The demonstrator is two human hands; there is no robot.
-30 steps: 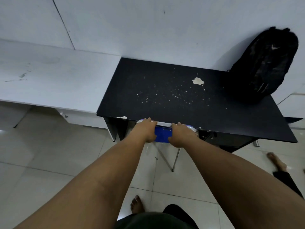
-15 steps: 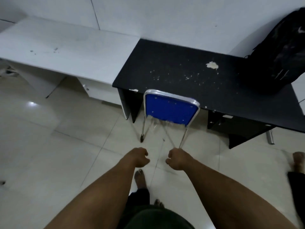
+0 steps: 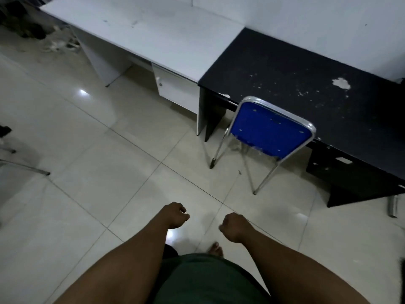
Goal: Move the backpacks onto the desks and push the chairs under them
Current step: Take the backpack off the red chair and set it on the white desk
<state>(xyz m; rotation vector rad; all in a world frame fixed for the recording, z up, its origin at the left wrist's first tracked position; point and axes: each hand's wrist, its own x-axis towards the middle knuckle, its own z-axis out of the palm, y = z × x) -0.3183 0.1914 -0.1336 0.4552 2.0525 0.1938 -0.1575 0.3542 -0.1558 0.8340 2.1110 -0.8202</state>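
Change: one second ago both my hands grip the top of the blue chair with the chrome tube frame (image 3: 271,130); now they are off it and I stand back from it, looking more to the left.
Chair: its seat is under the black desk with white chipped spots (image 3: 306,84), and only the backrest and the two back legs show in front of the desk edge. I judge that this chair is pushed in.
Backpack: the black backpack that stood on the right end of the black desk is out of my view now, so I cannot say more about it.
Left hand (image 3: 174,216): it hangs over the pale floor tiles (image 3: 98,172), fingers loosely curled, holding nothing and touching nothing.
Right hand (image 3: 235,226): the same, loosely curled, holding nothing, well apart from the chair.
Next desk: the long white desk with a small drawer unit (image 3: 153,36) stands just beside the black one, touching it at the end; I see no chair under it.
Task meaning: I think this desk is finished and the white one is next.
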